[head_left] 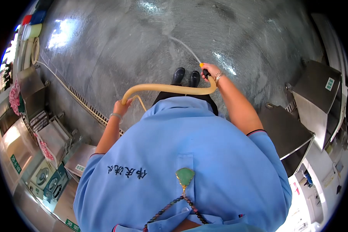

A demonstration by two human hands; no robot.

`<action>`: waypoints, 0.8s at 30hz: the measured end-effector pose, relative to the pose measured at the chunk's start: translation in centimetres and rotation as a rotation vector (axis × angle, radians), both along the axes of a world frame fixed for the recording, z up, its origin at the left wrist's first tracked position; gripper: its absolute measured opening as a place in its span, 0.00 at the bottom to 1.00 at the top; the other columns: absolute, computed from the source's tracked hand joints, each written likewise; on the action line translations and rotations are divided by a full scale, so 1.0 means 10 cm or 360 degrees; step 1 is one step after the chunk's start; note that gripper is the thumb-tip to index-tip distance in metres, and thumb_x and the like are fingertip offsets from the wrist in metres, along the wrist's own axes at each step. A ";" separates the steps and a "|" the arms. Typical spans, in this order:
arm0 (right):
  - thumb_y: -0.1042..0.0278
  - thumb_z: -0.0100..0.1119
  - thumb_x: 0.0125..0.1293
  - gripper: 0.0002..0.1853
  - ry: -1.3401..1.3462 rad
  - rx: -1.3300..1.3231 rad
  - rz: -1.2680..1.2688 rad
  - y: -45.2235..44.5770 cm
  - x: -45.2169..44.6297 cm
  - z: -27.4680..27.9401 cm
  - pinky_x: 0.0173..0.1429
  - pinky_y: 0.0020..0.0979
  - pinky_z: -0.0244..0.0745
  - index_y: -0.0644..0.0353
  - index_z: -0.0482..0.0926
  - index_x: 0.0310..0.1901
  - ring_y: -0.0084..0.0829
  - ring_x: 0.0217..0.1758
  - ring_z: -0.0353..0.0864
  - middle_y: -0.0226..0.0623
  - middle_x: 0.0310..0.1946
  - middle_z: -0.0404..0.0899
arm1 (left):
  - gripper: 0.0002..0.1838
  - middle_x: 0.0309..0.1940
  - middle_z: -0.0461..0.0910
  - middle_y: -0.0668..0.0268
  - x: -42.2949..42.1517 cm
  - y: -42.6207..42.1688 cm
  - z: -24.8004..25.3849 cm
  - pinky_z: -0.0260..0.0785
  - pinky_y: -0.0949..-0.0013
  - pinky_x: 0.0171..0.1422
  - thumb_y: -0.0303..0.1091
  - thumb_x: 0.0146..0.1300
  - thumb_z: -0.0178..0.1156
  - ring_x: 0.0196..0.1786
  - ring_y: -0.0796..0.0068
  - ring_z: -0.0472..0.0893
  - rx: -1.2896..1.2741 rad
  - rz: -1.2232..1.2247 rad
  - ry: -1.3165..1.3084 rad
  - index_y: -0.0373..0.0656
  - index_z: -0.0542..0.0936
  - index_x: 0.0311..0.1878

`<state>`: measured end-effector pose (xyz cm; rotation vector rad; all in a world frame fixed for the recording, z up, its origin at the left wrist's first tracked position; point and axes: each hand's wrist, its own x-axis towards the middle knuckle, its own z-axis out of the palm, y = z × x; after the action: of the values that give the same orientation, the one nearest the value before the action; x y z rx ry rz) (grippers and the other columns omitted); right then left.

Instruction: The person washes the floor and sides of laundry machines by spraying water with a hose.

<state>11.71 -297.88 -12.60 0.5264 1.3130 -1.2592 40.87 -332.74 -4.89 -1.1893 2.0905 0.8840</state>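
One tan hose (166,89), smooth and thick, bows across the front of the person's waist, above the floor (116,46). It ends in one black nozzle (206,73) with a yellow tip, from which a single thin jet of water (186,47) lands on the wet grey concrete ahead. The right hand (211,72) is curled tightly round the nozzle; the left hand (121,108) wraps the hose's other bend, fingers folded over it. Two dark boots (178,76) stand below. A slotted drain (79,96) runs along the floor's left edge; two steel units (285,131) stand by its right edge.
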 end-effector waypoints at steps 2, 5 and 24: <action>0.69 0.49 0.54 0.08 0.0075 0.0084 -0.0243 0.20 0.05 -0.10 0.17 0.30 0.68 0.56 0.70 0.37 0.27 0.15 0.71 0.35 0.18 0.71 | 0.20 0.17 0.75 0.66 -0.03 -0.06 0.01 0.63 0.73 0.28 0.49 0.53 0.60 0.21 0.80 0.69 -0.0002 -0.0065 -0.0034 0.37 0.79 0.28; 0.70 0.48 0.54 0.04 0.0036 0.0217 -0.0526 0.76 0.16 -0.39 0.16 0.32 0.68 0.59 0.67 0.30 0.30 0.14 0.71 0.35 0.16 0.70 | 0.21 0.17 0.75 0.66 -0.11 -0.13 -0.03 0.64 0.72 0.28 0.50 0.53 0.60 0.21 0.79 0.71 0.0031 -0.0134 -0.0012 0.37 0.79 0.27; 0.73 0.48 0.53 0.03 0.0251 0.0295 -0.1144 1.51 1.42 -0.04 0.16 0.33 0.65 0.62 0.68 0.29 0.33 0.12 0.70 0.39 0.14 0.70 | 0.22 0.19 0.78 0.58 -1.26 -0.23 -0.30 0.67 0.64 0.31 0.52 0.51 0.59 0.26 0.67 0.79 0.0080 -0.1075 -0.0173 0.38 0.80 0.24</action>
<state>25.87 -282.77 -12.96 1.1161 1.4338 -1.7948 28.31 -335.00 -7.89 -0.4250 2.1455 0.5299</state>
